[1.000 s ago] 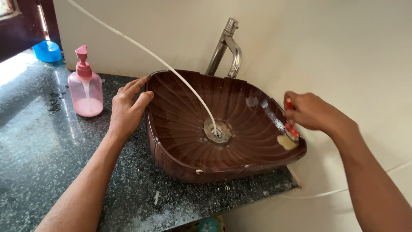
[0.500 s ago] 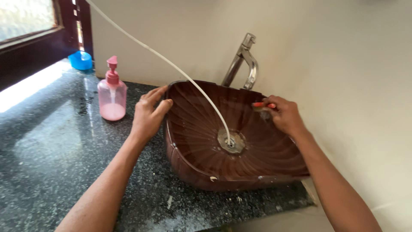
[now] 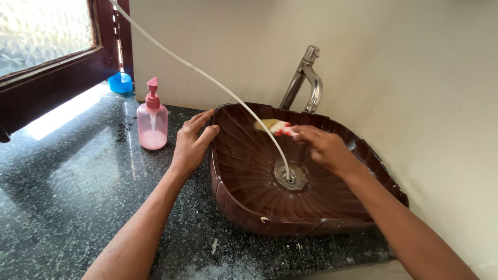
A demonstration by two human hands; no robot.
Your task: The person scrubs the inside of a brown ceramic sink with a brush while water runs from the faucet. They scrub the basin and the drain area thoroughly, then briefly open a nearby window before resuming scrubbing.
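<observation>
A brown ribbed basin [image 3: 244, 205] sits on a dark speckled counter. My left hand [image 3: 192, 142] rests on the basin's left rim, fingers over the edge. My right hand [image 3: 324, 148] is inside the bowl, gripping a small brush [image 3: 274, 126] with a red and white handle and a yellowish head. The brush head lies against the back inner wall, beside a thin white hose [image 3: 218, 85]. That hose runs down from the upper left into the metal drain [image 3: 290, 176].
A chrome tap [image 3: 306, 78] rises behind the basin. A pink pump bottle [image 3: 153, 122] stands left of it, and a blue container [image 3: 121, 82] sits farther back by a dark window frame [image 3: 57, 67]. A cream wall runs close along the right.
My right hand carried the brush from the basin's right rim across to the back inner wall. The view shifted, so the basin sits more to the right. My left hand stayed on the rim.
</observation>
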